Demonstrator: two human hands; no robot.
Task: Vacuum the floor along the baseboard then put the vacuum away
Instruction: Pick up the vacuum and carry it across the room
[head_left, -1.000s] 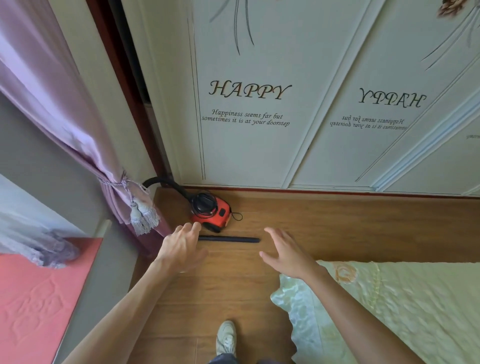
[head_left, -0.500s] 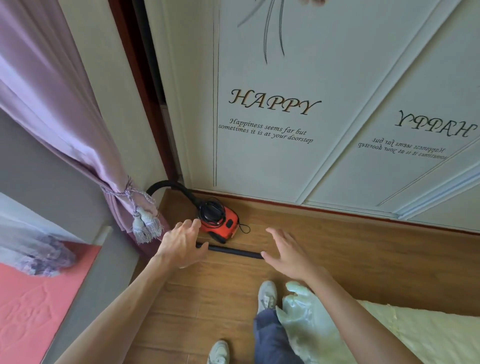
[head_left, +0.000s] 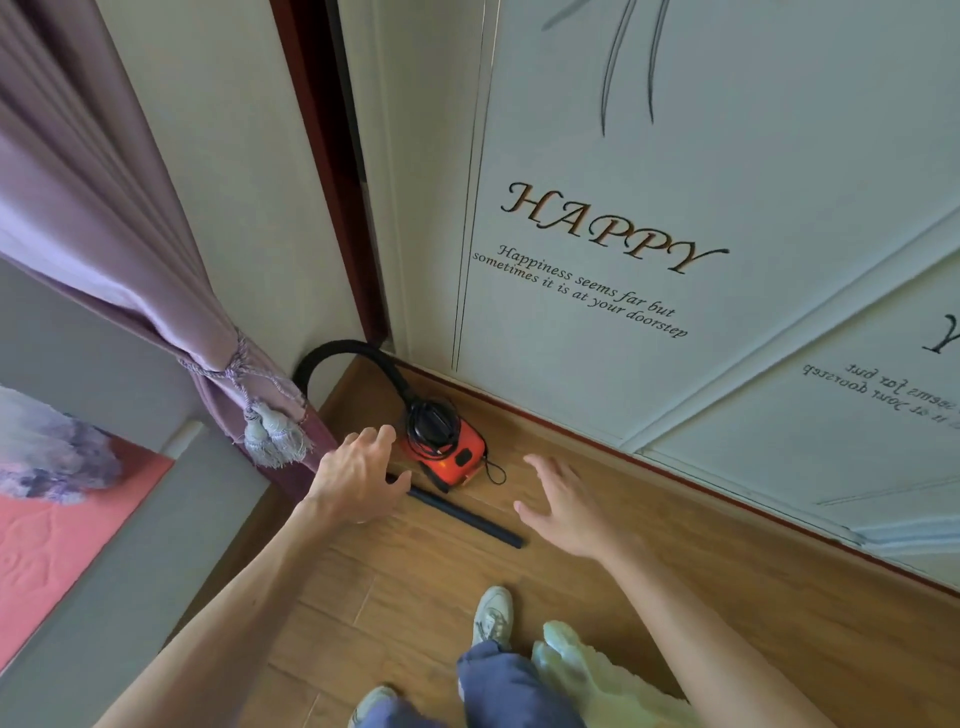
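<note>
Two pale doors (head_left: 675, 156) lettered HAPPY across most of the view; at the left, a mauve curtain (head_left: 104, 208), tied back. Below them, wood floor (head_left: 415, 597), bounded by a dark red baseboard (head_left: 675, 475) along the doors' foot. At the lower right, a corner of pale green bedding (head_left: 597, 670).

In the floor's far corner, close to the baseboard and near the curtain's hem, the vacuum (head_left: 457, 457): small, red, black on top, hose (head_left: 353, 353) arching from it up and over toward the curtain. Just in front, a black tube (head_left: 462, 514) flat on the floor, running from beneath the left hand (head_left: 358, 478) out toward the right.

That left hand low over the tube's left end and just beside the vacuum, fingers spread and loosely bent, gripping nothing; touching the tube or not, cannot tell. Near the tube's other end, the right hand (head_left: 566, 506), palm down, fingers straight and splayed, holding nothing, apart from tube and vacuum alike. Thin black cord (head_left: 491, 467) looped at the vacuum's right side.

Looks like the very start: reaching for the machine, nothing lifted, no stretch of baseboard covered. Calls next for closing the fingers round the tube or the vacuum's top, raising it without snagging the cord, and, probably, fitting tube to hose before any sweeping.
</note>
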